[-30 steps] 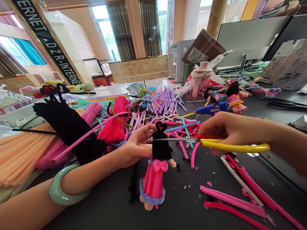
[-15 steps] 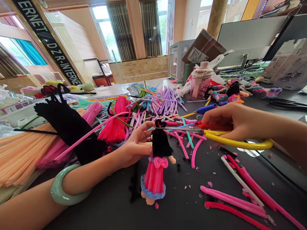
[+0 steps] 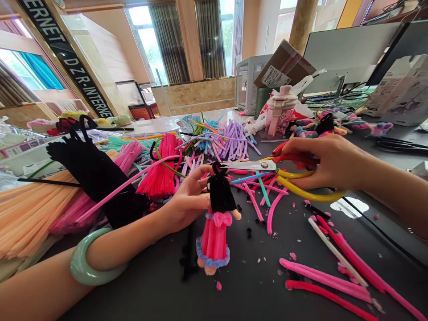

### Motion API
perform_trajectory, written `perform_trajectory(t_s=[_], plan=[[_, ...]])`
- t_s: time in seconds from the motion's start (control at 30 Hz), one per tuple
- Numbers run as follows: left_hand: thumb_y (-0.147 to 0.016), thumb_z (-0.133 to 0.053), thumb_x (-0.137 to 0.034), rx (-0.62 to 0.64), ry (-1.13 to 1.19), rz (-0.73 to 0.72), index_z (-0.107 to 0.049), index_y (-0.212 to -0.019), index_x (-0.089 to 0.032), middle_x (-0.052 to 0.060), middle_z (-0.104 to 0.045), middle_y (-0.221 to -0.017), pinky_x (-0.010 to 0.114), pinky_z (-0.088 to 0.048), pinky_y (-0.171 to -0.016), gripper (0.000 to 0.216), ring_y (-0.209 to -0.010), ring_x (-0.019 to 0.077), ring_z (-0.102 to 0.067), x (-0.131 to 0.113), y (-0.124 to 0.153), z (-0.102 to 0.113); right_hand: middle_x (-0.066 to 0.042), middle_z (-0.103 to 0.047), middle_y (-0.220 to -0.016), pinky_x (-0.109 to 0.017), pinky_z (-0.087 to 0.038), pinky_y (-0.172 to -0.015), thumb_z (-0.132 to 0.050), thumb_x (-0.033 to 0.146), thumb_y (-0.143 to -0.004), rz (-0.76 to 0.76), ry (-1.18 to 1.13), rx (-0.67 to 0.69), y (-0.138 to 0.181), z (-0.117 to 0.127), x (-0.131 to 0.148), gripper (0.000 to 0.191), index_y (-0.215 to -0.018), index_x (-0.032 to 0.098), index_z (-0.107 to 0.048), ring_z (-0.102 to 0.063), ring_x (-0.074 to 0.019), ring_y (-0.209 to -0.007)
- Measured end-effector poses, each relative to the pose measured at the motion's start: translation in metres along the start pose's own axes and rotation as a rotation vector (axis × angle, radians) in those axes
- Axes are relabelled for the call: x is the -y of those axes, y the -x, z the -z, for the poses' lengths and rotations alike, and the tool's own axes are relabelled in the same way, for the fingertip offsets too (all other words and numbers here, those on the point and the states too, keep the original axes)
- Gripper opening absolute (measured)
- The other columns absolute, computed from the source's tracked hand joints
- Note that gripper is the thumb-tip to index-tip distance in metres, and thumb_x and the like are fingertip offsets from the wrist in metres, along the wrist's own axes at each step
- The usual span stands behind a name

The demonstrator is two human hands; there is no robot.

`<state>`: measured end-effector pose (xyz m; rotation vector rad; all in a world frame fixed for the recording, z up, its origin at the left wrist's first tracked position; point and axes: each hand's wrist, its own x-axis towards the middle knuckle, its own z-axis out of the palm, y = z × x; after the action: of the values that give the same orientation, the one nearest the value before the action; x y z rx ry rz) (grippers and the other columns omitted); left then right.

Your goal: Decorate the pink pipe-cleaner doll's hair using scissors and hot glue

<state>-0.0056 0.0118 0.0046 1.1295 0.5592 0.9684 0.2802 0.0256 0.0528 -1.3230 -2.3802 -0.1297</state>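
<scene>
1. One doll (image 3: 216, 234), in a pink dress with a blue fuzzy hem, stood upright in front of the person, above the black table (image 3: 254, 276); whether its feet touched the surface could not be told
2. The left hand (image 3: 189, 196) gripped it by one side of the head and upper body, thumb toward the viewer and fingers partly hidden behind
3. It looked light and soft, fuzzy rather than slippery, probably bendable and somewhat springy inside
4. The black loops (image 3: 219, 168) on top looked easiest to crush or bend, so the firmest hold was likely the body at the bow, with only light pressure on the hair (image 3: 221, 194)
5. The right hand (image 3: 334, 160) was closed around the handles of the scissors (image 3: 267, 166), whose tips pointed at the loops; contact there could not be confirmed
6. Counted: one held doll, one pair of scissors, one green bangle (image 3: 95, 258), one pink bottle (image 3: 281, 118), one black bundle (image 3: 100, 178), one hot-pink bundle (image 3: 159, 174), one purple bundle (image 3: 234, 138), one white strip (image 3: 336, 250)
7. The dolls piled behind (image 3: 329, 125) overlapped too much to count
</scene>
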Motion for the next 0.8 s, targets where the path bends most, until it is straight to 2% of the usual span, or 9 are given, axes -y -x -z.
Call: perform_trajectory(t_s=[0.13,0.27,0.47,0.63,0.8], plan=[[-0.053,-0.075,-0.010,-0.002,0.000,0.007,-0.053,-0.099,-0.024,-0.001,-0.065,-0.081,0.021,-0.046,-0.055,0.054,-0.068,0.0160,-0.064,-0.0016,-0.0002,-0.0019,0.003,-0.056,-0.055,-0.025,-0.029,-0.049,-0.058,0.048,-0.070,0.062,0.160,-0.083,-0.0010,-0.0011,-0.0021,0.035,-0.094,0.024,-0.061,-0.049,-0.0134,-0.048],[-0.052,-0.075,-0.010,-0.003,0.002,0.007,-0.053,-0.098,-0.023,-0.001,-0.066,-0.084,0.020,-0.045,-0.054,0.053,-0.068,0.0152,-0.064,-0.0022,-0.0008,-0.0025,0.001,-0.062,-0.063,-0.025,-0.029,-0.050,-0.057,0.045,-0.071,0.116,0.209,-0.134,-0.0003,-0.0002,0.0001,0.033,-0.095,0.023,-0.061,-0.048,-0.0131,-0.047],[-0.051,-0.073,-0.009,-0.023,0.004,0.019,-0.053,-0.098,-0.023,-0.001,-0.066,-0.082,0.021,-0.045,-0.056,0.053,-0.067,0.0154,-0.063,-0.0022,-0.0006,-0.0022,-0.003,-0.070,-0.083,-0.025,-0.032,-0.052,-0.056,0.042,-0.072,0.153,0.196,-0.126,0.0011,-0.0012,0.0054,0.028,-0.093,0.024,-0.061,-0.053,-0.0132,-0.053],[-0.052,-0.075,-0.010,-0.013,0.002,0.022,-0.053,-0.098,-0.023,0.000,-0.066,-0.084,0.023,-0.047,-0.058,0.053,-0.069,0.0160,-0.063,-0.0030,-0.0003,-0.0027,-0.002,-0.068,-0.075,-0.025,-0.031,-0.050,-0.057,0.040,-0.071,0.147,0.210,-0.136,-0.0005,-0.0029,0.0026,0.027,-0.092,0.024,-0.061,-0.055,-0.0142,-0.054],[-0.052,-0.075,-0.010,-0.023,-0.008,0.020,-0.053,-0.099,-0.024,-0.002,-0.065,-0.081,0.020,-0.045,-0.056,0.054,-0.068,0.0143,-0.062,-0.0021,-0.0003,-0.0009,-0.003,-0.071,-0.083,-0.024,-0.031,-0.051,-0.056,0.039,-0.072,0.148,0.207,-0.129,-0.0001,-0.0027,0.0011,0.028,-0.095,0.024,-0.061,-0.056,-0.0138,-0.055]])
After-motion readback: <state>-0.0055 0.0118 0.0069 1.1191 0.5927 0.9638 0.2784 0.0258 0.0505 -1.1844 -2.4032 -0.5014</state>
